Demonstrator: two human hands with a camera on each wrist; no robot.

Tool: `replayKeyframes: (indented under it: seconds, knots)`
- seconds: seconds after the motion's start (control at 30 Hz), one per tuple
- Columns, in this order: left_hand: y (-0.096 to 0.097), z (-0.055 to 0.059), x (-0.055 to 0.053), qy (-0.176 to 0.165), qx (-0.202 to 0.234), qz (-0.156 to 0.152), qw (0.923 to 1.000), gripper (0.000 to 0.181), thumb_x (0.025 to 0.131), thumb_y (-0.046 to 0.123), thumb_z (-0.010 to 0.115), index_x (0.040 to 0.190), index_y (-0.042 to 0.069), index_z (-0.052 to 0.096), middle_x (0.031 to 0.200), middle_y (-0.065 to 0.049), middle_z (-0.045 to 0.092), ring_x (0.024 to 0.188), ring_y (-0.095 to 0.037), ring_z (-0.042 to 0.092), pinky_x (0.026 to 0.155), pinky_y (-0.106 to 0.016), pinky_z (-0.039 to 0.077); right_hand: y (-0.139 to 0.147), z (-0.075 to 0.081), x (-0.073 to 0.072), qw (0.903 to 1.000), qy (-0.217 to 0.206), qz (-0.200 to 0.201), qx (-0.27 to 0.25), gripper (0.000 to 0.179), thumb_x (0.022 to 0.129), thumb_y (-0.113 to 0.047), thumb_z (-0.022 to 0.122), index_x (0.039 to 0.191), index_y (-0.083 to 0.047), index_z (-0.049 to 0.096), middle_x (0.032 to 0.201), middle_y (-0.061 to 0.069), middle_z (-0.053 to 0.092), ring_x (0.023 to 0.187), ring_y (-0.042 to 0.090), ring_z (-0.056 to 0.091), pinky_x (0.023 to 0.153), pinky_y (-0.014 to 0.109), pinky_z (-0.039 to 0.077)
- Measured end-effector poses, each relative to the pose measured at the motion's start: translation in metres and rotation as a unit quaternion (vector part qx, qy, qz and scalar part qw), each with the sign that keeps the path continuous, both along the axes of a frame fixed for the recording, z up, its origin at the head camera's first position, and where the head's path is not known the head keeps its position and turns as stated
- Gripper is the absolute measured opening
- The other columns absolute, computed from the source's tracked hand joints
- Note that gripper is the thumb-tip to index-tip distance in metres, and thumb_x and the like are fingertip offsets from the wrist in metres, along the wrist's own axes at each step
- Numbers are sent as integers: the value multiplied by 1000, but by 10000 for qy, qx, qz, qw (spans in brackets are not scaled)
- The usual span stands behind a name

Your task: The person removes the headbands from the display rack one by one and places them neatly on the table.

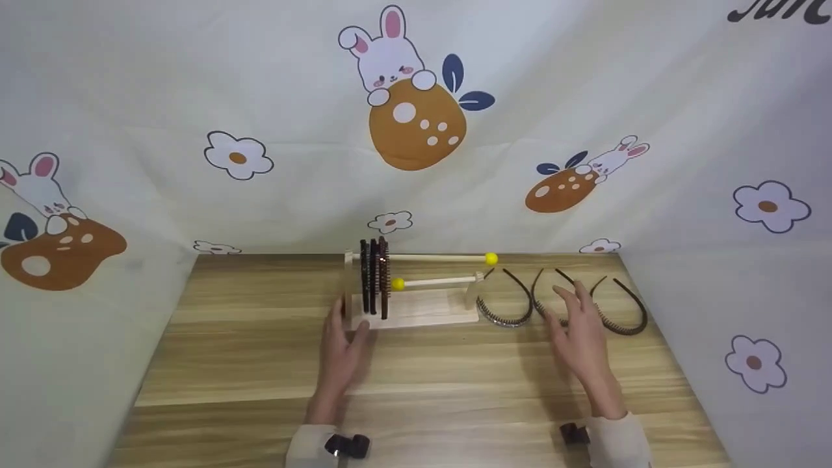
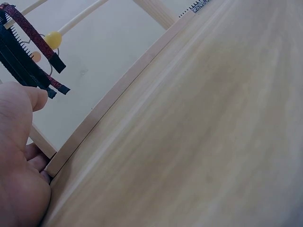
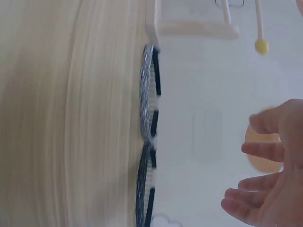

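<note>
A pale wooden headband stand [image 1: 429, 311] stands at the back of the table, its two rods tipped with yellow balls. Several dark toothed headbands [image 1: 374, 279] hang close together at the left of its rear rod; one is reddish brown. My left hand [image 1: 343, 351] holds the stand's left end, fingers around the outer side and thumb in front. In the left wrist view, its fingertips [image 2: 35, 156] show by the base corner. My right hand [image 1: 580, 341] is raised with fingers spread and holds nothing. From above it overlaps the middle headband [image 1: 538, 300] of three lying on the table.
Right of the stand lie a glittery headband [image 1: 506, 321] and, farthest right, a plain dark headband [image 1: 640, 315]. A pale cloth [image 1: 292, 78] printed with rabbits and flowers encloses the wood-grain table [image 1: 442, 403] behind and at both sides.
</note>
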State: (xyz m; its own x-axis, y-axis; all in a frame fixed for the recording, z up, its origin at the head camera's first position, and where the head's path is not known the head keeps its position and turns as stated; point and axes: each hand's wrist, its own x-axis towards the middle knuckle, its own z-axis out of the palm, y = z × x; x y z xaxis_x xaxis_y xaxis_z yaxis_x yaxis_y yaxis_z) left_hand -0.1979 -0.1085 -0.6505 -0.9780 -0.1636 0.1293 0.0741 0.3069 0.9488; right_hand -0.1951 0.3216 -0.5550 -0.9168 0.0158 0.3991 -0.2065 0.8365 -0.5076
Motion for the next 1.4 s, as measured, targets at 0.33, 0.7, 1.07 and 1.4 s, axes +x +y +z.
replayKeyframes:
  seconds: [0.33, 0.7, 1.07, 1.4]
  knots:
    - [2, 0, -1, -32, -28, -23, 10000, 78, 114, 31, 64, 176, 7, 23, 177, -28, 28, 156, -55, 38, 126, -77, 30, -53, -8, -3, 9919, 1067, 353, -598, 44, 98, 2, 79, 140, 4, 68, 152, 30, 59, 141, 51, 56, 119, 67, 46]
    - [1, 0, -1, 40, -30, 35, 10000, 78, 113, 29, 65, 175, 5, 25, 176, -29, 30, 152, -56, 42, 123, -79, 35, -99, -7, -4, 9708, 1816, 1037, -1171, 42, 94, 8, 79, 135, 3, 71, 139, 24, 69, 128, 41, 67, 109, 26, 55]
    - [1, -1, 0, -8, 97, 20, 10000, 79, 113, 30, 65, 176, 8, 23, 176, -29, 30, 153, -55, 42, 123, -78, 36, -135, 2, -3, 9604, 1692, 1384, -1730, 39, 99, 7, 76, 136, -2, 72, 138, 15, 71, 119, 28, 69, 98, 31, 60]
    - [1, -3, -1, 252, 163, -13, 9996, 79, 113, 28, 66, 176, 8, 24, 176, -29, 30, 147, -54, 49, 115, -73, 49, -161, 9, -6, 9418, 1646, 1697, -2392, 34, 100, 8, 75, 131, -5, 75, 121, 8, 74, 102, 30, 73, 84, 28, 62]
